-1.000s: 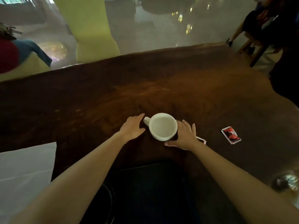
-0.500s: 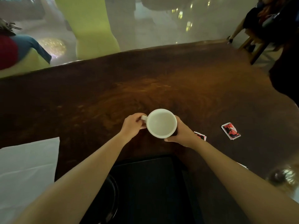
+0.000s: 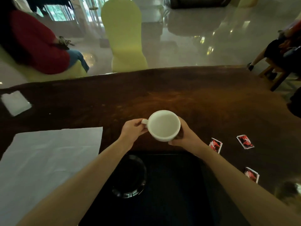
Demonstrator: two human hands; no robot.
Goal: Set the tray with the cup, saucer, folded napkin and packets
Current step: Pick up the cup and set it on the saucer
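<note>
Over the brown table [image 3: 211, 101], the left hand [image 3: 132, 130] is pinching the handle and the right hand [image 3: 185, 136] is hugging the white cup [image 3: 163, 125] — hard, smooth, probably breakable — beyond the dark tray [image 3: 179, 185].

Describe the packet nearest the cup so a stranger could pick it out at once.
Start at the white cup held over the brown table by both hands. Just beyond the right hand, flat on the wood, lies a red-and-white packet. Two similar packets lie farther right; this one is closest to the wrist.
</note>
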